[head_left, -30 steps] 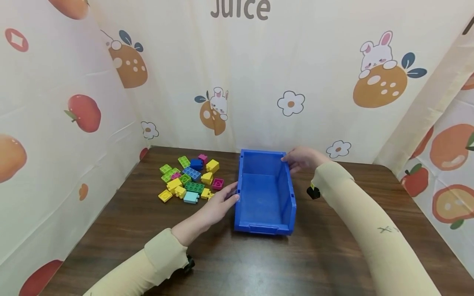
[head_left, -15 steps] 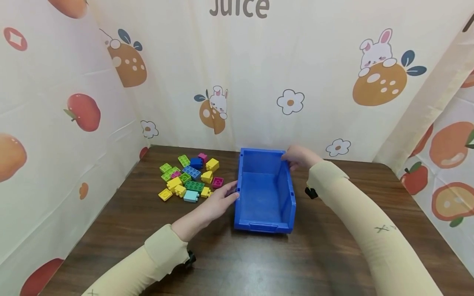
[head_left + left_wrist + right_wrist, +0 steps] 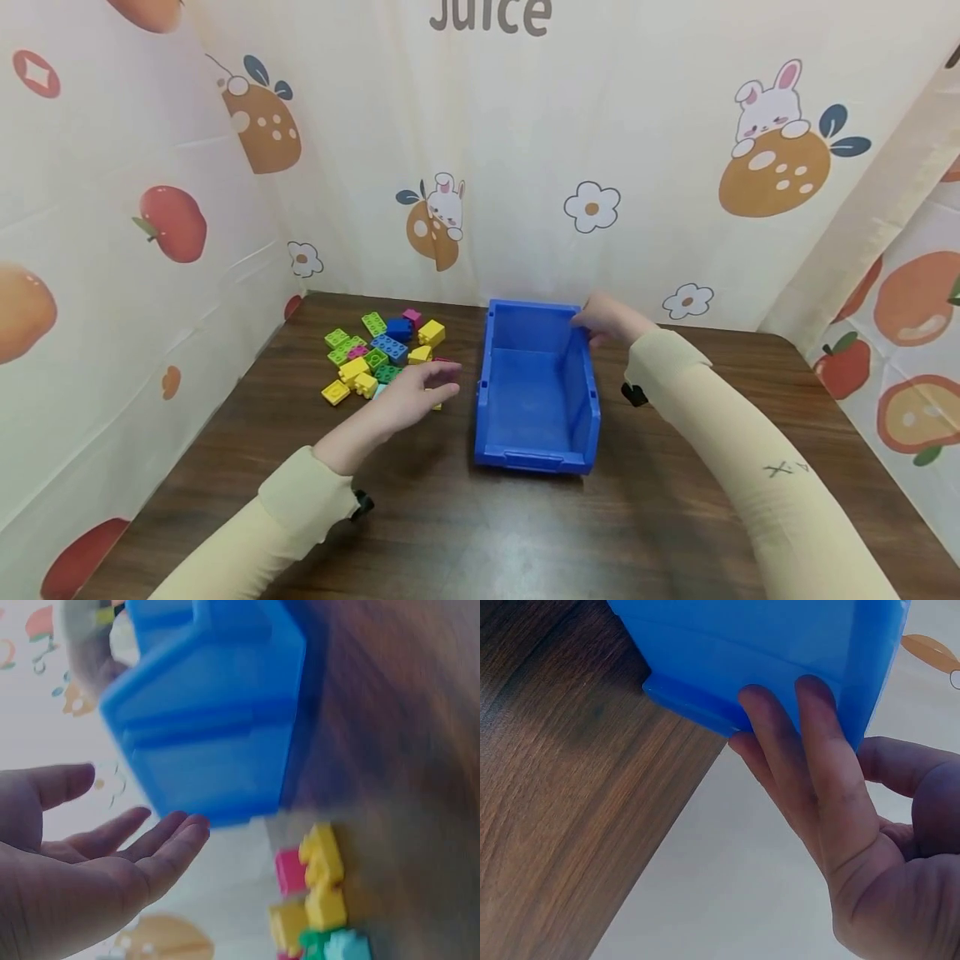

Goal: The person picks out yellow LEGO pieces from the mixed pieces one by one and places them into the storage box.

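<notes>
A blue open-fronted storage bin [image 3: 527,392] stands on the dark wood table with nothing inside. At its far right corner my right hand [image 3: 611,318] grips the wall; in the right wrist view several fingers [image 3: 829,772] lie along the bin's outside while another digit reaches round the edge. My left hand [image 3: 405,396] is off the bin's left side, fingers spread and relaxed, palm facing the bin and holding nothing. It overlaps the near right part of a pile of toy building bricks [image 3: 390,346], hiding some of them. Yellow bricks [image 3: 322,859] lie beside a pink one in the left wrist view.
The wooden table [image 3: 517,533] ends at the back against a printed curtain [image 3: 517,242]. Similar curtains hang on the left and right sides. The brick pile sits left of the bin, toward the table's back left corner.
My left hand has let go of the bin's left wall and moved left, over the near edge of the bricks. My right hand and the bin stay in place.
</notes>
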Motion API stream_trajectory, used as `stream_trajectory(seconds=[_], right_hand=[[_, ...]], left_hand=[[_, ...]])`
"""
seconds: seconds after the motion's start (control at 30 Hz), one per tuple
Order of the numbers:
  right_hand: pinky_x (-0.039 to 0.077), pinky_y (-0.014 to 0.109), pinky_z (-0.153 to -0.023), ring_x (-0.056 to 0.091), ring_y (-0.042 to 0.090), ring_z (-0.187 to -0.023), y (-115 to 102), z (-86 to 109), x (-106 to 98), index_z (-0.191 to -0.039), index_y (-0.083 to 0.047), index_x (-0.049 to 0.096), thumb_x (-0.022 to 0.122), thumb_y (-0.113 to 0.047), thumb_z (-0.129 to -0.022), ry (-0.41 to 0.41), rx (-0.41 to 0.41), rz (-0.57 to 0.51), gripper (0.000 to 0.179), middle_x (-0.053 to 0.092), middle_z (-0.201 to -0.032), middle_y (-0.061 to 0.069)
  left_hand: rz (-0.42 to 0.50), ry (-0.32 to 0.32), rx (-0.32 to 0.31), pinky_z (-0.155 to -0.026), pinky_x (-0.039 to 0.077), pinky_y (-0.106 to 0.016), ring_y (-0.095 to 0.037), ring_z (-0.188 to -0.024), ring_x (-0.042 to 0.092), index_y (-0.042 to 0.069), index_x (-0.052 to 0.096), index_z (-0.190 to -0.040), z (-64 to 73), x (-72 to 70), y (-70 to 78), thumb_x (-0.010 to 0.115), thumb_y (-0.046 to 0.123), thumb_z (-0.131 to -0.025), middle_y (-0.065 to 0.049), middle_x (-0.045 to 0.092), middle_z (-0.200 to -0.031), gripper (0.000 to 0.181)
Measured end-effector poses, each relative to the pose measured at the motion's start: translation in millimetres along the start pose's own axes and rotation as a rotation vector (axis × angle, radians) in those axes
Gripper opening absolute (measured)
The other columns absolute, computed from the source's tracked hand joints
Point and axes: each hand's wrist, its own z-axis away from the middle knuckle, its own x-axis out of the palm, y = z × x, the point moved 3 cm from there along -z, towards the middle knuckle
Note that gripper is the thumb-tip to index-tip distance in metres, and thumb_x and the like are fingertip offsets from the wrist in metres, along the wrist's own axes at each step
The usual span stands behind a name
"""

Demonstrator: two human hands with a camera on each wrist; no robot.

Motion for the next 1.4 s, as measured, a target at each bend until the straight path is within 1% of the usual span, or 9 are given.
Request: stream_trajectory(seconds=[0.2, 0.3, 0.4, 0.47, 0.6, 0.77, 1.0, 1.27, 1.4], right_hand=[[0.055, 0.029, -0.062, 0.061, 0.017, -0.061, 3.0, -0.9, 0.2, -0.103, 0.008, 0.057, 0.055, -0.015, -0.095, -0.010, -0.021, -0.047, 0.025, 0.061, -0.086, 0.015], [0.055, 0.028, -0.061, 0.062, 0.017, -0.065, 5.4, -0.6, 0.6, -0.110, 0.010, 0.057, 0.054, -0.017, -0.096, -0.023, -0.031, -0.066, 0.031, 0.062, -0.094, 0.018], [0.056, 0.031, -0.066, 0.062, 0.017, -0.067, 8.0, 0.8, 0.1, -0.116, 0.011, 0.056, 0.054, -0.018, -0.096, -0.024, -0.031, -0.083, 0.035, 0.062, -0.100, 0.020], [0.056, 0.033, -0.070, 0.062, 0.017, -0.070, 8.8, 2.8, -0.5, -0.116, 0.011, 0.056, 0.054, -0.019, -0.096, -0.019, -0.027, -0.090, 0.036, 0.062, -0.102, 0.020], [0.056, 0.032, -0.071, 0.063, 0.019, -0.074, 7.3, 6.1, -0.2, -0.113, 0.010, 0.059, 0.055, -0.019, -0.096, -0.011, -0.027, -0.086, 0.034, 0.063, -0.100, 0.020], [0.056, 0.031, -0.069, 0.064, 0.020, -0.077, 5.7, 8.0, 1.2, -0.115, 0.010, 0.058, 0.055, -0.020, -0.096, -0.014, -0.016, -0.098, 0.035, 0.063, -0.101, 0.020], [0.054, 0.026, -0.065, 0.060, 0.018, -0.069, 7.1, 10.0, 1.8, -0.111, 0.007, 0.060, 0.055, -0.023, -0.096, -0.014, 0.021, -0.072, 0.033, 0.062, -0.095, 0.016], [0.054, 0.030, -0.070, 0.059, 0.017, -0.067, 7.4, 8.2, 2.9, -0.106, 0.006, 0.060, 0.055, -0.021, -0.096, -0.033, 0.029, -0.100, 0.029, 0.061, -0.089, 0.013], [0.054, 0.033, -0.074, 0.056, 0.015, -0.063, 6.7, 8.2, 2.0, -0.099, 0.004, 0.060, 0.054, -0.022, -0.097, -0.031, 0.025, -0.083, 0.027, 0.060, -0.086, 0.011]], left_hand=[[-0.084, 0.043, 0.024, -0.097, 0.047, -0.046, -0.032, -0.122, 0.050, 0.008, 0.052, -0.133, 11.0, -33.4, -13.5, 0.062, 0.029, -0.091, -0.014, 0.054, -0.133, 0.047], [-0.189, 0.077, 0.033, -0.096, 0.046, -0.049, -0.035, -0.121, 0.051, 0.005, 0.052, -0.132, 17.1, -48.3, -21.5, 0.061, 0.029, -0.092, -0.017, 0.054, -0.133, 0.048], [-0.305, 0.115, 0.008, -0.095, 0.046, -0.053, -0.039, -0.120, 0.051, 0.002, 0.051, -0.132, 20.8, -60.6, -30.6, 0.062, 0.029, -0.092, -0.021, 0.053, -0.132, 0.050], [-0.368, 0.139, -0.020, -0.095, 0.044, -0.056, -0.041, -0.121, 0.048, 0.000, 0.050, -0.133, 22.6, -67.5, -37.2, 0.062, 0.028, -0.091, -0.023, 0.051, -0.134, 0.052], [-0.459, 0.194, -0.057, -0.098, 0.039, -0.060, -0.047, -0.124, 0.043, -0.006, 0.046, -0.134, 26.4, -78.4, -50.9, 0.065, 0.025, -0.089, -0.030, 0.046, -0.135, 0.058], [-0.515, 0.233, -0.093, -0.098, 0.037, -0.062, -0.051, -0.122, 0.041, -0.011, 0.041, -0.134, 30.9, -85.4, -67.6, 0.066, 0.024, -0.087, -0.036, 0.042, -0.134, 0.063], [-0.600, 0.213, -0.136, -0.097, 0.038, -0.061, -0.053, -0.117, 0.043, -0.019, 0.042, -0.127, 30.1, -87.0, -84.3, 0.068, 0.024, -0.084, -0.040, 0.044, -0.127, 0.066], [-0.618, 0.113, -0.194, -0.098, 0.037, -0.061, -0.054, -0.117, 0.042, -0.024, 0.037, -0.127, 20.0, -87.7, -101.9, 0.069, 0.029, -0.083, -0.043, 0.043, -0.126, 0.075], [-0.628, 0.076, -0.200, -0.094, 0.041, -0.058, -0.050, -0.111, 0.049, -0.021, 0.044, -0.123, 11.1, -87.3, -108.7, 0.070, 0.029, -0.082, -0.040, 0.050, -0.120, 0.070]])
